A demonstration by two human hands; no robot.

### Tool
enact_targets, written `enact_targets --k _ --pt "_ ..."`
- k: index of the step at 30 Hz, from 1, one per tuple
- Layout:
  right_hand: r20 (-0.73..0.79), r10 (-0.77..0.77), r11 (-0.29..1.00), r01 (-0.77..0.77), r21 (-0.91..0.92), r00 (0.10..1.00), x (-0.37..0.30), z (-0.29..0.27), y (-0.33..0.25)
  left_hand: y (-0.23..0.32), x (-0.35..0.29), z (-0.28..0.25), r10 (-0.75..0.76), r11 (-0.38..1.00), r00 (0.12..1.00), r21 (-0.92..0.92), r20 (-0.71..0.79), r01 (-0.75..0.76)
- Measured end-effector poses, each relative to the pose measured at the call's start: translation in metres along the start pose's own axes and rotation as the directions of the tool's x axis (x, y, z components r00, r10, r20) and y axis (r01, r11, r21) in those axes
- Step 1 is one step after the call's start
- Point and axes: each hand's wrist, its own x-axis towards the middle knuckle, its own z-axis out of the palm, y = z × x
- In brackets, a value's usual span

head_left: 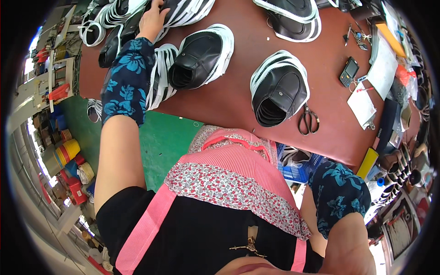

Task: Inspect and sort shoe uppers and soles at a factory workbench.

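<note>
My left hand (153, 20) reaches to the far left of the table, its fingers partly cut off by the top edge. It appears closed on the black shoe uppers (187, 10) piled there, with thumb and fingers against the dark material. Nearer lies a stack of black uppers (197, 57) with white serrated edging, its opening toward me. Another nested stack of uppers (280, 89) sits near the table's front edge at centre. My right arm, in a blue flowered sleeve (341, 195), hangs low at the right; its hand does not show.
Black-handled scissors (308, 121) lie right of the centre stack on the brown table (215, 107). A handheld device (349, 72), papers (362, 105) and a yellow object (368, 163) are at the right. A blue basket (293, 174) stands below the table edge.
</note>
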Motion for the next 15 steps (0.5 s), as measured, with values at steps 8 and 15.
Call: enact_targets --k 8,15 --pt "-0.019 0.206 0.941 -0.193 0.278 0.978 -0.005 0.017 0.008 0.279 -0.139 -0.043 0.332 0.795 0.934 -0.494 -0.133 -0.353" --pt "-0.003 0.209 0.968 -0.206 0.146 0.978 -0.005 0.007 0.004 0.353 -0.257 0.016 0.122 0.729 0.808 -0.604 0.576 0.321"
